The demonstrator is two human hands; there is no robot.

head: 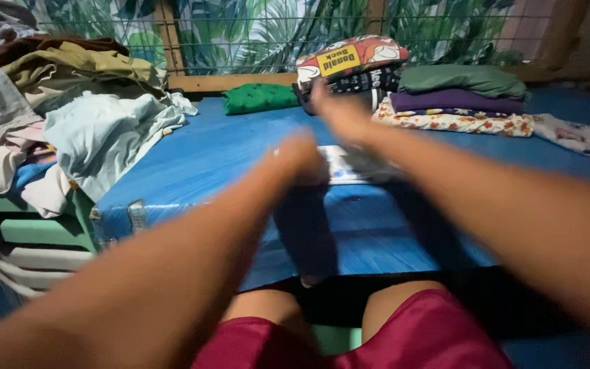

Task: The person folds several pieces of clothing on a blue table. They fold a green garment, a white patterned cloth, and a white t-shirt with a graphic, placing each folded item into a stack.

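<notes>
My shiny dark-red shorts (411,335) lie nearest, at the near edge of the smooth blue board-like surface (240,147); at its left edge a crumpled heap of pale and olive clothes (97,130) spills over; my left hand (300,158) looks closed, blurred, over a dark hanging cloth (305,232); I cannot tell its hold; a flat pale printed cloth (339,164) lies between my hands; my right hand (336,109), fingers together, blurs toward the folded stack of green, purple and flowered fabrics (455,99); open blue lies between.

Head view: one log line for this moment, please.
left hand fisted on dark cloth, blurred | right hand reaching to folded stack | blue table | unfolded pile left
</notes>
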